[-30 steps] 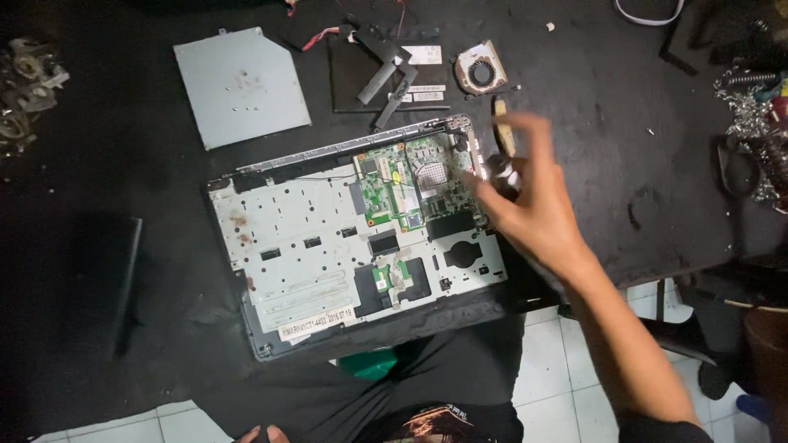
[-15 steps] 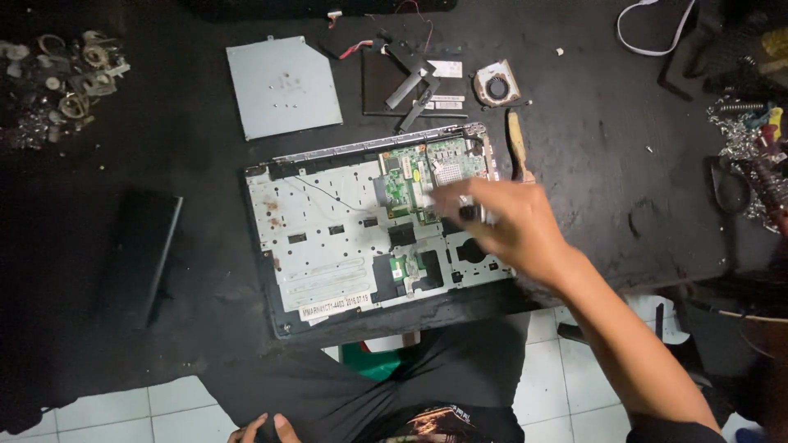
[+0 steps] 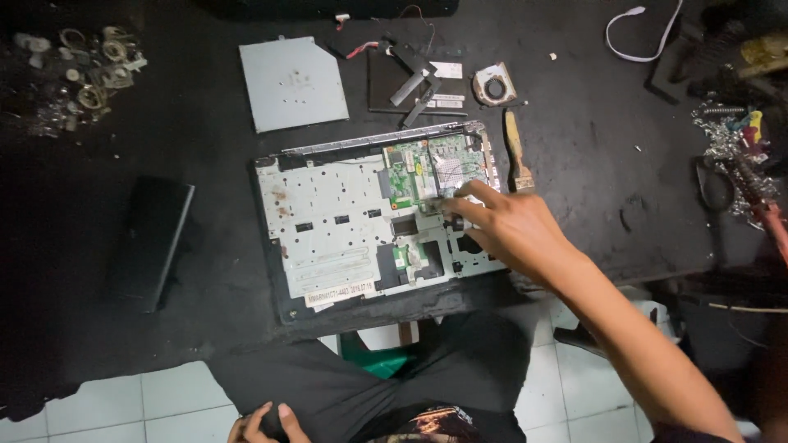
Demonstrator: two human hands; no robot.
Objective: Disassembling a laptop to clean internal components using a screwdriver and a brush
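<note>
While the right hand (image 3: 513, 230) reaches in from the lower right, its fingers (image 3: 464, 205) are loosely spread and bent down onto the opened laptop chassis (image 3: 328, 221), gripping nothing that can be made out. The fingertips touch the metal frame just below the green circuit board (image 3: 431, 168), which sits in the far right corner of the chassis. Whether a small part is pinched under them cannot be told.

The chassis lies tilted on the black tabletop (image 3: 591, 131), its silver inner plate bare, with dark cut-outs near the middle and a pale label strip along its near edge. Just right of the chassis, beyond the knuckles, a wooden-handled brush (image 3: 517, 152) lies pointing far to near. Farther away sits a small round cooling fan (image 3: 493, 85), and to its left a dark flat panel with grey metal brackets (image 3: 414, 82) laid across it. Left of that, a grey rectangular optical drive (image 3: 293, 82) lies flat.

At the far left corner is a heap of small metal parts (image 3: 82, 74). A black slab-shaped piece (image 3: 148, 242) lies well left of the chassis. A white cable (image 3: 644, 33) curls at the far right, and a clutter of tools (image 3: 739, 148) lines the right edge.

The left hand (image 3: 263, 422) rests at the near edge of the view on the person's dark-clothed lap, fingers relaxed and empty.
</note>
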